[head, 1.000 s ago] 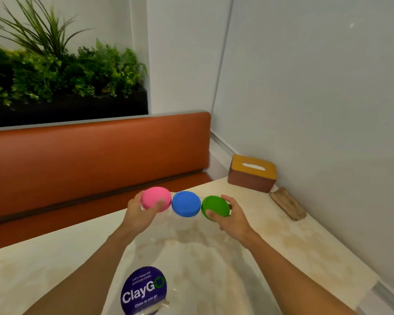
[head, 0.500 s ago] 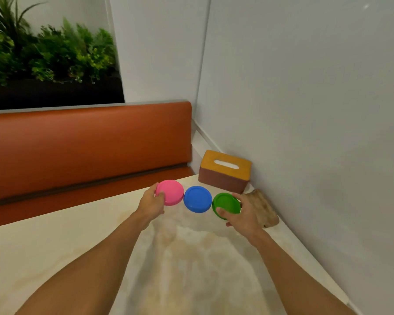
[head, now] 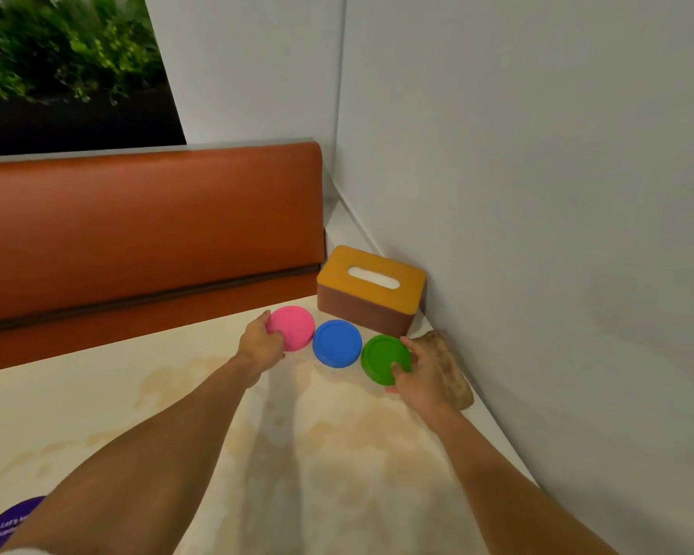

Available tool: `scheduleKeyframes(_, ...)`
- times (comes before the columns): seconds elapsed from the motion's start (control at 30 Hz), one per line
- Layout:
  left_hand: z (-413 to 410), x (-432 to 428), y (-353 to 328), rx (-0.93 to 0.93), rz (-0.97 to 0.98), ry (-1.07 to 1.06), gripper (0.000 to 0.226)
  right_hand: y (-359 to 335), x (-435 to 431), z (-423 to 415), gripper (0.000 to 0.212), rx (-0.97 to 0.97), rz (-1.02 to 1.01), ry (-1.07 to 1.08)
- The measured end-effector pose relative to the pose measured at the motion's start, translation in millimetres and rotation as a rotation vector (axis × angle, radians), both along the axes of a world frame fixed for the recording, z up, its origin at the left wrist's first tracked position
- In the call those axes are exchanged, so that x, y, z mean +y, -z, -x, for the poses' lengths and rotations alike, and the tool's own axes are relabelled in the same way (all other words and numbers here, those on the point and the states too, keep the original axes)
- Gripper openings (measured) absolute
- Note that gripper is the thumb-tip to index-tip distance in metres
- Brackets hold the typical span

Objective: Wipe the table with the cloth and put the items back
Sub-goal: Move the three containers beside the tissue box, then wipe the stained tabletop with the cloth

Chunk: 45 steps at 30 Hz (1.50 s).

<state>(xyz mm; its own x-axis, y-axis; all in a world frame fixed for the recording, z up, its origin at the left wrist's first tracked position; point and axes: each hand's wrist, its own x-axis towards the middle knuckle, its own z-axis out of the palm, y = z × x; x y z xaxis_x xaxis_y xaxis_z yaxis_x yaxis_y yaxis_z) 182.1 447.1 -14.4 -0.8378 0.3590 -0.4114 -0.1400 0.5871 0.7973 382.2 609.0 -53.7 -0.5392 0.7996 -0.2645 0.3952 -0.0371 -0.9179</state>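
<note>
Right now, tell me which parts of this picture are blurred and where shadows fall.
Head view: the plants at top left are motion-smeared; the pink lid, blue lid and green lid stay fairly sharp; soft forearm shadows streak the table; the wall edges bow from the wide-angle lens.

Over the last second the two hands carried the row of three lidded jars away from the person and toward the far right corner of the table (head: 77, 414). The pink lid (head: 291, 327), blue lid (head: 337, 343) and green lid (head: 385, 359) had sat well short of the tissue box (head: 371, 294); they ended just in front of it, right of the frame's centre. The right hand (head: 425, 378), gripping the green one, moved in front of the brown cloth (head: 455, 378) by the wall, covering part of it. The left hand (head: 259, 346) went along with the pink one. The purple sticker (head: 5, 526) slid out to the lower left edge of the frame.
</note>
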Motion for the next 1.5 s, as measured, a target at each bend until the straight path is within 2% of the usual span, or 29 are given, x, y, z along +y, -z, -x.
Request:
scheduleKeyframes(0.37, 12.9, 34.2, 9.9, 0.002, 0.076, 0.038, 0.066, 20.1, 25.0, 8.9, 0.054, -0.022, -0.033, 0.011)
scheduleKeyframes(0.6, 14.3, 35.8, 14.0, 0.006, 0.08, 0.06, 0.064, 22.7, 31.3, -3.2, 0.05, -0.056, -0.149, -0.093)
scheduleKeyframes(0.7, 12.3, 32.2, 15.5, 0.016, 0.086, 0.038, 0.061, 16.4, 39.0, -12.6, 0.038, -0.094, -0.216, -0.092)
scheduleKeyframes(0.8, 6.6, 26.0, 12.5, 0.051, 0.082, -0.025, 0.06, 7.4, 51.0, -26.0, 0.022, -0.109, -0.241, -0.01)
scheduleKeyframes(0.9, -6.8, 16.8, 8.4, 0.123, 0.076, -0.183, 0.049, 3.2, 64.0, -40.7, 0.027, -0.168, -0.277, 0.079)
scheduleKeyframes(1.03, -43.2, 4.7, 7.5, 0.113, 0.011, -0.312, 0.033, 0.0, 74.3, -52.3, 0.036, -0.387, -0.378, 0.022)
scheduleKeyframes(1.17, -94.9, 1.1, 12.5, -0.011, -0.14, -0.21, 0.017, 2.4, 75.8, -53.1, 0.046, -0.563, -0.369, -0.097)
scheduleKeyframes(1.23, -116.1, 2.8, 13.2, -0.097, -0.198, -0.142, 0.015, 5.0, 73.7, -53.5, 0.044, -0.599, -0.371, -0.104)
scheduleKeyframes(1.4, -150.6, 4.0, 8.9, -0.23, -0.242, 0.044, 0.019, 3.1, 75.1, -60.7, 0.037, -0.538, -0.37, 0.012)
scheduleKeyframes(1.5, -159.2, 1.8, 7.4, -0.305, -0.208, 0.159, 0.021, -1.3, 78.4, -60.6, 0.049, -0.513, -0.301, 0.033)
